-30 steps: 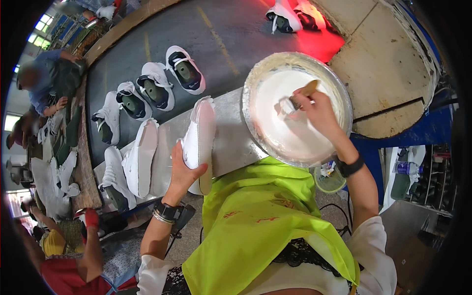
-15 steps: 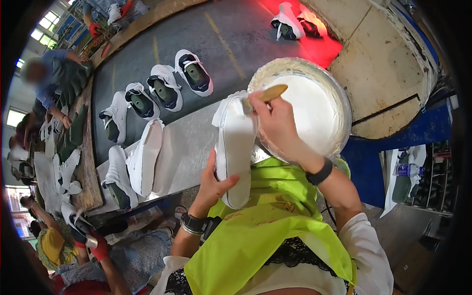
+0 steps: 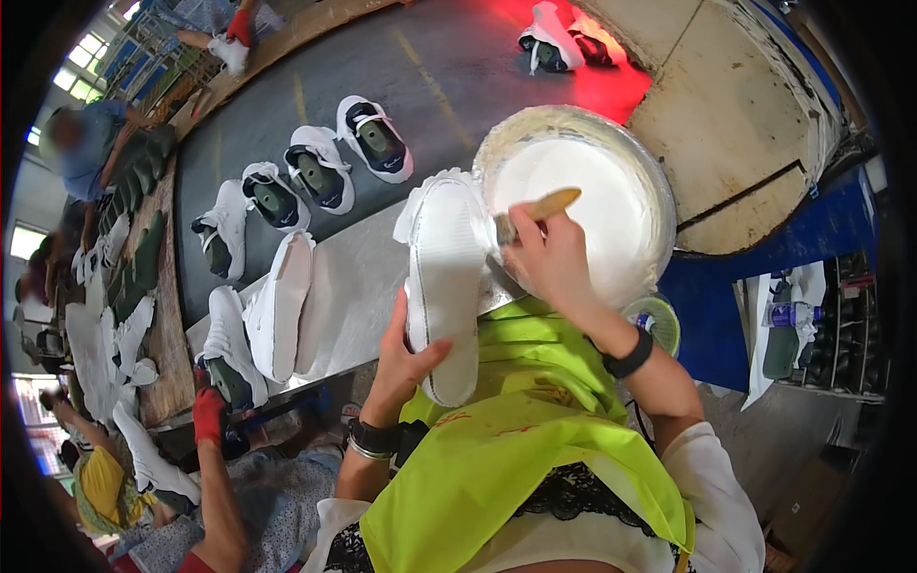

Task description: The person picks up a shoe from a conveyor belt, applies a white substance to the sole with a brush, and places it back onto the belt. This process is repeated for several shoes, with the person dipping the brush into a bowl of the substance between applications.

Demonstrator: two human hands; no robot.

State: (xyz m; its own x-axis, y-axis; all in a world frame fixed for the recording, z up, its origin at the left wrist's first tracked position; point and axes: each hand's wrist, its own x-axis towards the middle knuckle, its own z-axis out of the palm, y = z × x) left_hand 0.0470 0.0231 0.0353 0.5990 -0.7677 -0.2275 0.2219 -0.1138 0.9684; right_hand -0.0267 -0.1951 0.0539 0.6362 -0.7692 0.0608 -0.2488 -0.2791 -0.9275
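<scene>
My left hand grips a white shoe from below, its pale sole turned up toward me. A wooden-handled brush sits in my right hand, with the bristle end resting against the sole's right edge. Just beyond the brush stands a round metal basin of white glue, its rim crusted with dried paste. I wear a yellow-green apron, a black band on my right wrist and bracelets on my left wrist.
A grey conveyor belt carries several white shoes with dark insoles. Two white shoes lie sole-up on a metal plate to my left. A co-worker's red-gloved hand is lower left; another person sits far left. A small green-rimmed container is at my right.
My right hand left the glue basin with the brush and brought it to the shoe's sole. My left hand pulled the shoe nearer and turned the sole up.
</scene>
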